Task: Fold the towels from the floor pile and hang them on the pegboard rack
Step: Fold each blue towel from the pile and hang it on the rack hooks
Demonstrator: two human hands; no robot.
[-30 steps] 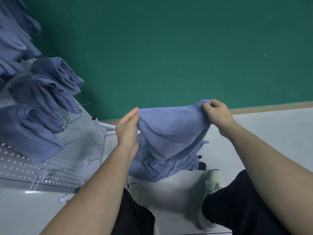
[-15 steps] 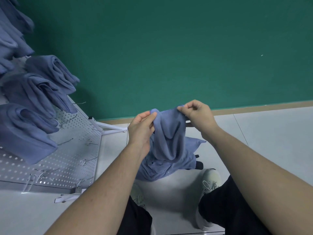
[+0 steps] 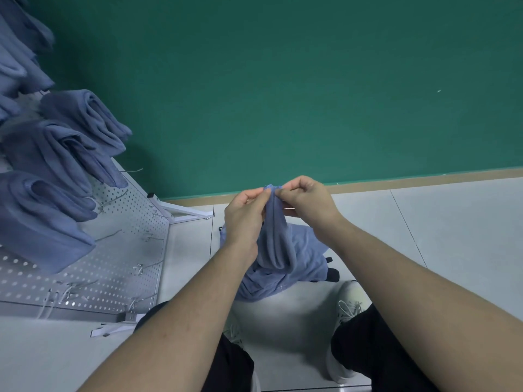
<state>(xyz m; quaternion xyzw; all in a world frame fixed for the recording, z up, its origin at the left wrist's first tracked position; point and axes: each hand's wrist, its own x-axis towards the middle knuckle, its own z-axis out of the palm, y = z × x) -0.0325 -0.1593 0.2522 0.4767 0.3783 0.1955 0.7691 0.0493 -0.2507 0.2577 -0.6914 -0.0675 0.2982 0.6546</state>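
Both hands have closed in since 1 s ago: then they held the towel's top edge stretched wide, now they meet at 1 spot, corners brought together.

Head view: left hand point(image 3: 245, 215) and right hand point(image 3: 304, 200) each pinch the top of the held towel point(image 3: 276, 239) between thumb and curled fingers, knuckles nearly touching, at abt chest height in front of the person. Towel hangs straight down from that pinch, long axis vertical, doubled over w/ the fold at the bottom, its lower end just above or touching the floor pile point(image 3: 297, 264) — can't tell which. Pile lies directly below the hands, between the shoes.

Pegboard rack point(image 3: 119, 250) stands to the left, nearer the left hand, w/ 3 or more folded towels already hung up top and bare hooks lower down. Likely next: another fold, then swing left to a free hook.
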